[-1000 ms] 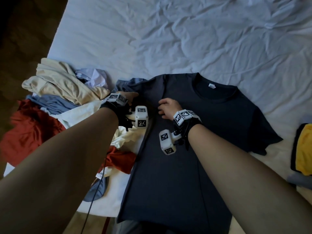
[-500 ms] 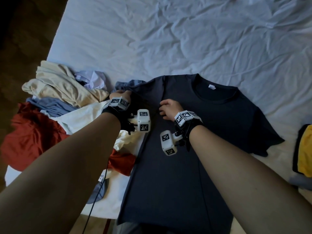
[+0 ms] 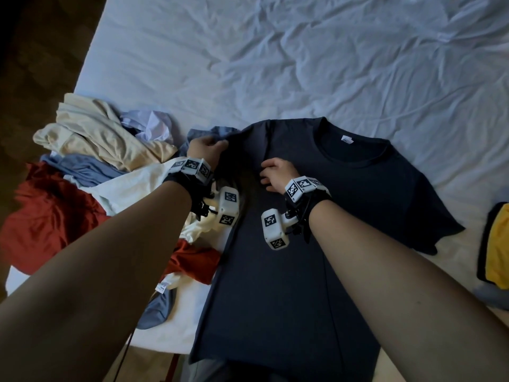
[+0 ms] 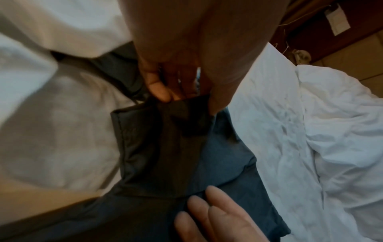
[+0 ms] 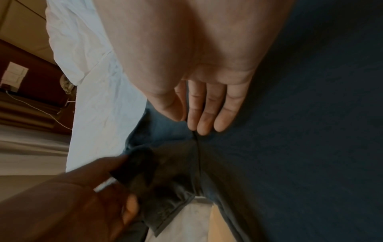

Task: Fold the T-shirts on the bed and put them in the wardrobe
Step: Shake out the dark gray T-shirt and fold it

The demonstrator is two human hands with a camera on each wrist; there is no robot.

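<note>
A dark navy T-shirt (image 3: 316, 244) lies flat, front up, on the white bed sheet (image 3: 275, 64), collar away from me. My left hand (image 3: 217, 146) pinches the shirt's left sleeve (image 4: 157, 139) at its hem, thumb and fingers (image 4: 161, 93) curled on the cloth and the sleeve lifted slightly. My right hand (image 3: 265, 173) lies with straight fingers (image 5: 207, 121) pressed flat on the shirt beside the sleeve seam (image 5: 197, 152). The left hand (image 5: 116, 188) appears dark and blurred in the right wrist view.
A heap of unfolded garments lies left of the shirt: cream (image 3: 96, 133), blue (image 3: 82, 169), white (image 3: 132, 186), red (image 3: 49, 216). A yellow and black garment (image 3: 495, 244) lies at the right edge. The bed's left edge borders dark floor (image 3: 41, 51).
My left hand has shifted a little up and away along the shirt's left side, taking the sleeve with it. The right hand has stayed pressed on the shirt.
</note>
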